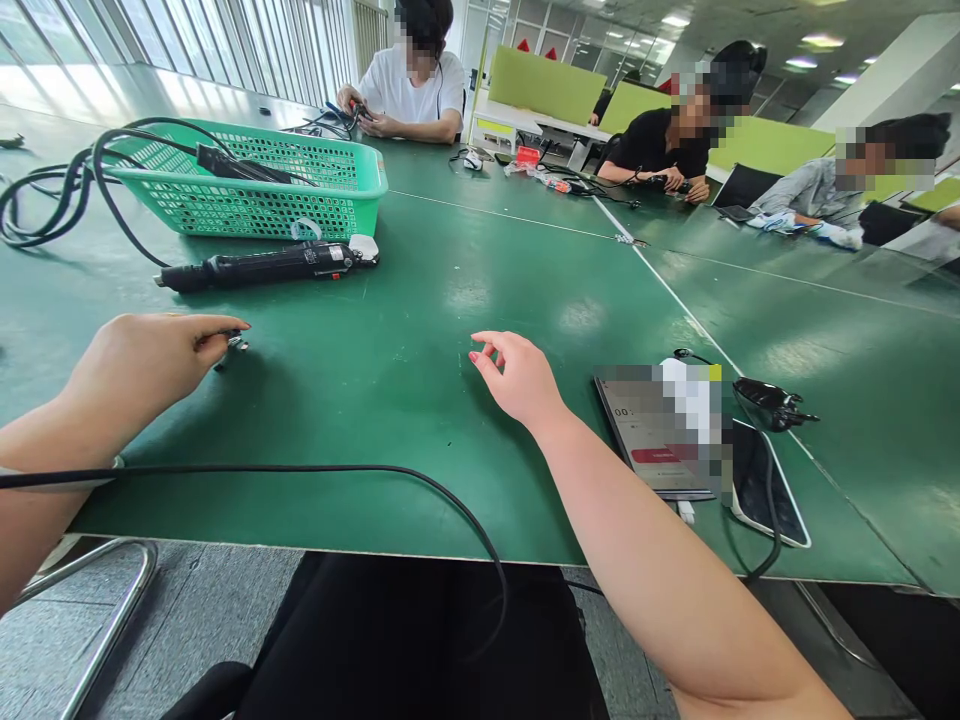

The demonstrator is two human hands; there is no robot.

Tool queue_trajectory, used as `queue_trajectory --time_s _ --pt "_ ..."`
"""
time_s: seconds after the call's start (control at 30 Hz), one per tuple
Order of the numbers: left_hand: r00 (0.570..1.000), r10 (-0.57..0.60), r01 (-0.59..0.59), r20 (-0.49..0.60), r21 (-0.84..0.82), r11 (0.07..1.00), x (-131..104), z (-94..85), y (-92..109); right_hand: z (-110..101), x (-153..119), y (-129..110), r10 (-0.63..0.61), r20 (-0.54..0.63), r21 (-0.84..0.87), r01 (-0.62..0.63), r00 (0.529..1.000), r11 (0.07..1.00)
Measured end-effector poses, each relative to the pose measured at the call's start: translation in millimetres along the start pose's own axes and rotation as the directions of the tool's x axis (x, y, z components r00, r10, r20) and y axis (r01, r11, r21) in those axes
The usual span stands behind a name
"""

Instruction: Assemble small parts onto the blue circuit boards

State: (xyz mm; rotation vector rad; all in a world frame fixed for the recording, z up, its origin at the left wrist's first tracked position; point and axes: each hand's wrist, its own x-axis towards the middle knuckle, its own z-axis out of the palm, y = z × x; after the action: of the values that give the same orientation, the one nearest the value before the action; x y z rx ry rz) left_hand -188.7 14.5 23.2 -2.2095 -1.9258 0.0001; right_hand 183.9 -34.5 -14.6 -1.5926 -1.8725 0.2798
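**Left hand pinches a small metal part on the green counter; right hand hovers empty**

The left hand [146,362] rests on the green counter [420,300] with its fingers curled and its fingertips closed narrowly on a small metal part [234,345]. The part sits at the tips of thumb and forefinger, touching the counter, near the person's left front. It is too small to tell which way its long axis runs, though the bit that shows sticks out to the right of the fingers.

The right hand [517,378] is near the middle of the counter, well apart from the left. Its fingers are loosely spread and bent, the fingertips pointing left and slightly down, holding nothing. Whether they touch the surface cannot be told.

Beyond the left hand lies a black electric screwdriver [262,268], flat on the counter, its long axis running left to right, roughly parallel to the near edge. Its cord end points left, and a white piece is at its right end. Just behind it stands a green plastic basket [262,195] with black cable looping out on the left.

To the right of the right hand lie a tablet [656,430], a phone [772,490] and a small black clip-like device [769,402]. A thin black cable [300,468] crosses the near edge. Three other people sit at the far side.
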Motion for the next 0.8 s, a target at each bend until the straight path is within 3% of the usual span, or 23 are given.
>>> queue_trajectory --time_s 0.8 --pt "1.000 -0.027 0.026 0.013 0.072 0.997 2.8 1.1 -1.7 -0.4 -0.2 1.6 -0.004 -0.007 0.000 0.004 1.000 1.000"
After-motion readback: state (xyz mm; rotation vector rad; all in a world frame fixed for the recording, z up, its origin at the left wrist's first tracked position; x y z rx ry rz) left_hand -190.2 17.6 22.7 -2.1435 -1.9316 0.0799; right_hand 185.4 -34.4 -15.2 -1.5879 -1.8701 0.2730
